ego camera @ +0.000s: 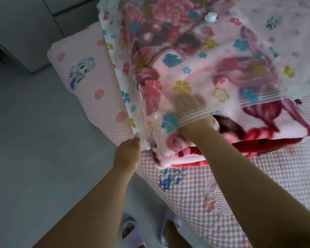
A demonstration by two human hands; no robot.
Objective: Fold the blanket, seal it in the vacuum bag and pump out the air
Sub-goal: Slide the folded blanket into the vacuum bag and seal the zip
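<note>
- Nearest: 2 slippers (132,230) on the floor (34,158), at the bed (222,194) edge.
- Left hand (127,151) pinches the near-left corner of the vacuum bag (141,108), at the bed edge.
- Right hand (190,106) is inside the bag mouth, on top of the folded blanket (231,126); seen blurred through the plastic, so its grip cannot be told.
- Hands are apart, left nearer the viewer.
- Blanket lies on the bed, near end sticking out of the bag mouth, far part inside.
- Bag's long axis runs from near-left to far; open mouth faces the viewer; zip strips (258,100) cross it.
- Valve (211,17) at far end.
- No readable writing.
</note>
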